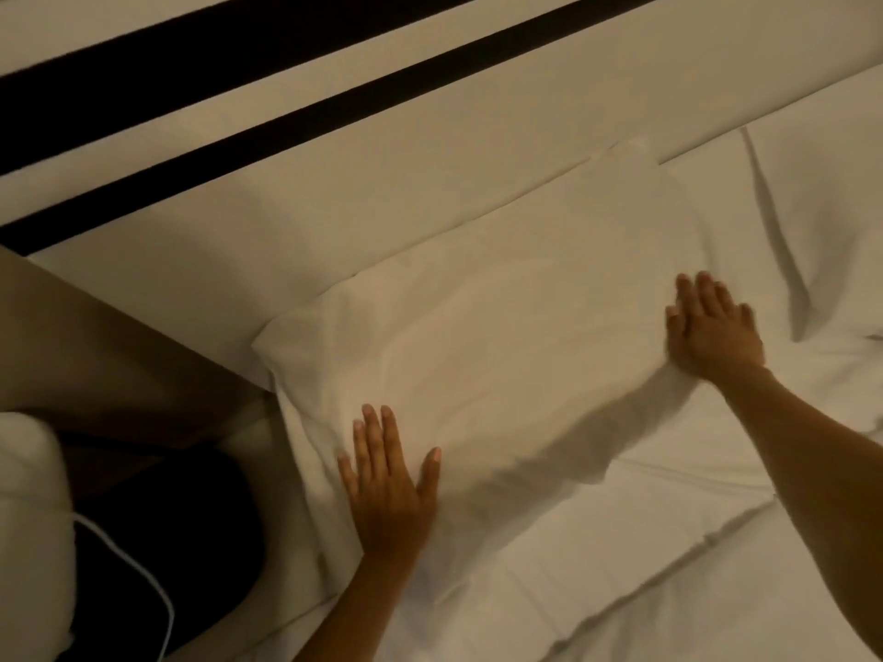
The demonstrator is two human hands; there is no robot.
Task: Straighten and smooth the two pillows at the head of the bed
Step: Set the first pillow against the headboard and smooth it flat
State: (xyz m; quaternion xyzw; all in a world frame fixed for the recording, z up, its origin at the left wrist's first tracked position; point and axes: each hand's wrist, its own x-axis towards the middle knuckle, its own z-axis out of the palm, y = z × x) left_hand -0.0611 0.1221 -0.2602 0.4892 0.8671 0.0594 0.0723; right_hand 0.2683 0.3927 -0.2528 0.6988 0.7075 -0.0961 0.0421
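Note:
A white pillow point(501, 336) lies flat at the head of the bed, its long side against the cream headboard point(382, 150). My left hand point(389, 484) rests palm down, fingers spread, on the pillow's near left corner. On the pillow's right end my right hand point(712, 327) presses flat with its fingers apart. A second white pillow point(812, 207) lies to the right, creased and partly cut off by the frame edge.
White bedding point(669, 542) with folds covers the bed below the pillows. Dark bands point(286, 121) run across the headboard. At the left are a brown bedside surface point(95, 355), a white padded object point(28, 518) and a thin white cable point(143, 575) over a dark gap.

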